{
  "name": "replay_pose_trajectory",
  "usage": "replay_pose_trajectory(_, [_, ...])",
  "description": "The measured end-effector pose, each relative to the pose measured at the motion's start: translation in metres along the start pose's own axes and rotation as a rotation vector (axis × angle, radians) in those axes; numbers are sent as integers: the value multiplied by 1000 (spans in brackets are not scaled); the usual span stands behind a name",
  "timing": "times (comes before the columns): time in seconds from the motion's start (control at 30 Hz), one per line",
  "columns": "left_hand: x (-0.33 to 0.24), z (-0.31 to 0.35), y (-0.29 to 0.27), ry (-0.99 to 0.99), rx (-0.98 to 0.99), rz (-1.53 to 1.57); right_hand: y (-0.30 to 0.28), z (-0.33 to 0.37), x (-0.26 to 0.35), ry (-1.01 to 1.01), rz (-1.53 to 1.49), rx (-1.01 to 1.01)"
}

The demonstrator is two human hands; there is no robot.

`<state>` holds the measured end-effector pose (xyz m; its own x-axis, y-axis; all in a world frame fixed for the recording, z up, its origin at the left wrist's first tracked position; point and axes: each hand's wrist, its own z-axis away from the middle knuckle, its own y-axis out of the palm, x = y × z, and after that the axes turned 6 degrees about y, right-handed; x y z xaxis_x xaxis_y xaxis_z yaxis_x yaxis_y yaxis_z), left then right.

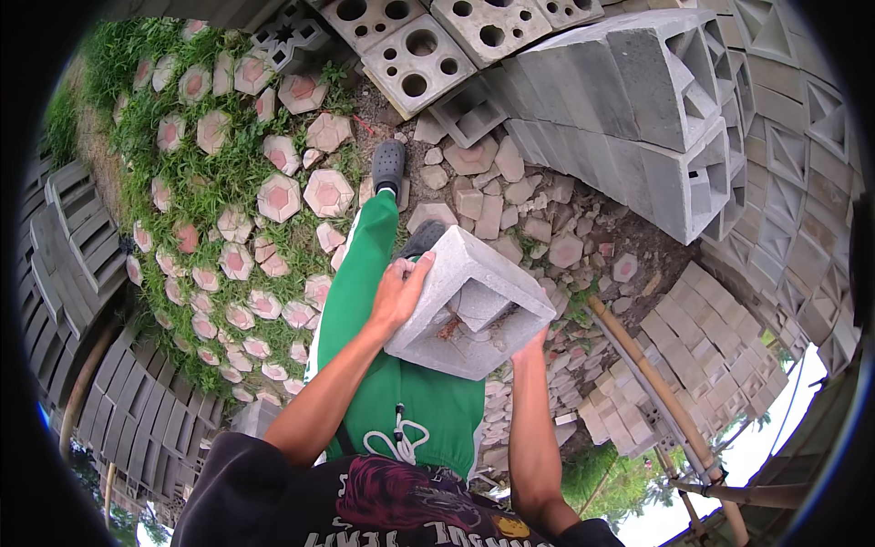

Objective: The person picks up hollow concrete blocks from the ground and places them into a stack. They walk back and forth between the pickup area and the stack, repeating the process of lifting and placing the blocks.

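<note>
A light grey concrete vent block [437, 352], square with a recessed hollow face, is held tilted in front of my waist. My left hand [401, 290] grips its left edge, the fingers curled over the rim. On the lower right corner of the block my right hand [532, 346] is closed, most of its fingers hidden behind the concrete. Dry brown bits lie inside the recess. Below the block are my green trousers [365, 264] and a grey clog [389, 164]; the other clog is partly covered by the block.
Stacked grey blocks [602, 91] stand ahead to the right. Blocks with round holes [421, 64] are piled at the far middle. Hexagonal pavers [279, 198] sit in grass at the left, and broken rubble [538, 201] covers ground ahead. A bamboo pole [647, 374] leans at the right.
</note>
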<state>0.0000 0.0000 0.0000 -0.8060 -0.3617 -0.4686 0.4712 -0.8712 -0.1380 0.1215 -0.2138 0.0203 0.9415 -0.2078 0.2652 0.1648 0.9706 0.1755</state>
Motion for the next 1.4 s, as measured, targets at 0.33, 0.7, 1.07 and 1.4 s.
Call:
replay_pose_trajectory(0.33, [67, -238, 51, -71, -170, 190, 12, -257, 22, 117, 79, 62])
replay_pose_trajectory(0.7, [108, -478, 119, -97, -237, 124, -16, -534, 29, 81, 168, 49])
replay_pose_trajectory(1.07, [128, -562, 132, 165, -174, 322, -28, -597, 34, 12, -2, 54])
replay_pose_trajectory(1.4, [190, -604, 150, 225, 5, 1346, -37, -607, 19, -68, -51, 189])
